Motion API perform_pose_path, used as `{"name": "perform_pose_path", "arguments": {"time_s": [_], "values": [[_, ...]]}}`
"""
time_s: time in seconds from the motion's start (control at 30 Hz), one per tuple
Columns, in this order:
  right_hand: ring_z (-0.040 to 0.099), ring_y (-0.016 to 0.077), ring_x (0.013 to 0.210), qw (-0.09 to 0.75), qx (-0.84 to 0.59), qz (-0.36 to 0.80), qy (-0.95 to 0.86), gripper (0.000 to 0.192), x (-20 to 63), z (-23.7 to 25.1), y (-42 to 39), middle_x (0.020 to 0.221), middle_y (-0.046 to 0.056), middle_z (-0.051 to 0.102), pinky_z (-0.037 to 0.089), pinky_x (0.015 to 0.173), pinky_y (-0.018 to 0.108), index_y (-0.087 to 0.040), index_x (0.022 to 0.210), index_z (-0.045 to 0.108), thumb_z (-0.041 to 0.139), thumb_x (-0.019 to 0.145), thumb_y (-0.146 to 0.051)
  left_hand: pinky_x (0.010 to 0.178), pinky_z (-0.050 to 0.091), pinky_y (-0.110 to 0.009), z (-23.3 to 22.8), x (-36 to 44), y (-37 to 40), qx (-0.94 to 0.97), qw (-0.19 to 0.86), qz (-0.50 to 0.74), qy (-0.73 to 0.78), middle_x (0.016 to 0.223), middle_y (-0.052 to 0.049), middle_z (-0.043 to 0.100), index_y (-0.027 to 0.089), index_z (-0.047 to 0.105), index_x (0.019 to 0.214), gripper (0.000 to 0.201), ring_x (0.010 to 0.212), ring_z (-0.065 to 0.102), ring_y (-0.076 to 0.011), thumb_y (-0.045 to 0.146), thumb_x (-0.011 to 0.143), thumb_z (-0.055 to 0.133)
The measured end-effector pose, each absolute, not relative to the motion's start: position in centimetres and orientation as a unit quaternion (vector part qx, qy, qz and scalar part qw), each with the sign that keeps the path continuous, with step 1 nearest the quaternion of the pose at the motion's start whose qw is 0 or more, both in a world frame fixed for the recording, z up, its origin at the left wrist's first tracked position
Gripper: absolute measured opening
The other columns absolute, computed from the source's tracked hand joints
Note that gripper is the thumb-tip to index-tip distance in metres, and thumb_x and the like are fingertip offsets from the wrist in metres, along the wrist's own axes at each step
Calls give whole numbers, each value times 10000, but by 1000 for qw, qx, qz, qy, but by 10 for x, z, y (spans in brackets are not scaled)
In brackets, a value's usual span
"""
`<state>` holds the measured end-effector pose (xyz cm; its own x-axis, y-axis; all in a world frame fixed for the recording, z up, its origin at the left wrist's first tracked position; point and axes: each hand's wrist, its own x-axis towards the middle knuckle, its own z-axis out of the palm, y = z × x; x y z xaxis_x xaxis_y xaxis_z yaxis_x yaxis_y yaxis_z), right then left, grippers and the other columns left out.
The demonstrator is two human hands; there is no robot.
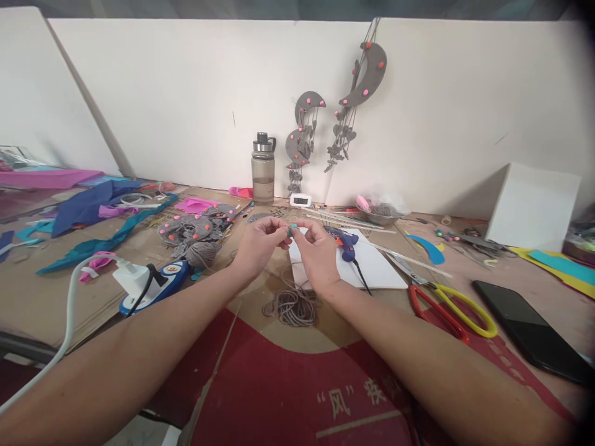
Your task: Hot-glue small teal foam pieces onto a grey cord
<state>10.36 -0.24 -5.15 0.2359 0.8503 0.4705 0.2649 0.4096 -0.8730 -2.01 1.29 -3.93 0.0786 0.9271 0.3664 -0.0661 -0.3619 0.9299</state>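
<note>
Above the cardboard, my left hand [263, 244] and my right hand [316, 251] meet fingertip to fingertip, both closed in a pinch. A tiny teal-green piece [293, 227] shows between them; its exact kind is too small to make out. Below lies a loose coil of grey cord [294, 308], with thin strands rising toward my fingers. Just right of my right hand, a blue glue gun [348, 245] rests on a white board [372, 269]. A ball of grey yarn [201, 254] sits left of my left hand.
Scissors with red and yellow handles [453, 306] and a black phone [530, 328] lie at right. A blue power strip [160, 285] with plugs is at left, near grey felt moons [186, 229]. Behind stand a water bottle [263, 173] and a small clock [300, 200].
</note>
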Motion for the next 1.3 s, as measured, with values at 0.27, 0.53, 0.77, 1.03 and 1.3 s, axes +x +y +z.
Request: {"name": "perform_pose_path", "arguments": {"time_s": [0.27,0.53,0.77,1.03,1.3], "values": [[457,114,569,612,-487,266,-564,188,103,-55,3,641,-36,567,378,590,250,-206,787,627,563,759,-380,578,492,-259,-41,-20,15,580,486,558,340,640,-25,626,124,639,760,178,566,575,-110,294,715,667],[470,115,610,624,-474,306,-540,204,106,-58,7,695,-21,585,396,626,249,-187,774,610,548,758,-380,606,501,-266,-40,-19,13,533,573,550,291,729,-54,655,107,666,829,227,621,612,-121,295,705,695],[460,114,612,618,-471,306,-549,196,104,-59,5,673,-23,572,388,630,245,-182,745,600,556,748,-373,550,484,-252,-41,-19,15,558,535,543,328,648,-34,618,103,629,765,225,564,582,-113,312,719,698],[467,114,635,638,-440,354,-524,183,101,-59,2,681,-24,576,381,637,241,-184,731,598,569,750,-363,476,435,-221,-40,-24,16,498,629,520,291,678,-19,592,120,618,761,240,551,571,-106,357,756,650],[449,109,623,644,-442,352,-516,172,103,-62,4,661,-34,571,372,637,239,-181,711,603,566,747,-346,438,380,-188,-43,-21,19,541,585,514,319,668,-15,591,113,634,782,308,539,550,-84,378,677,751]]}}
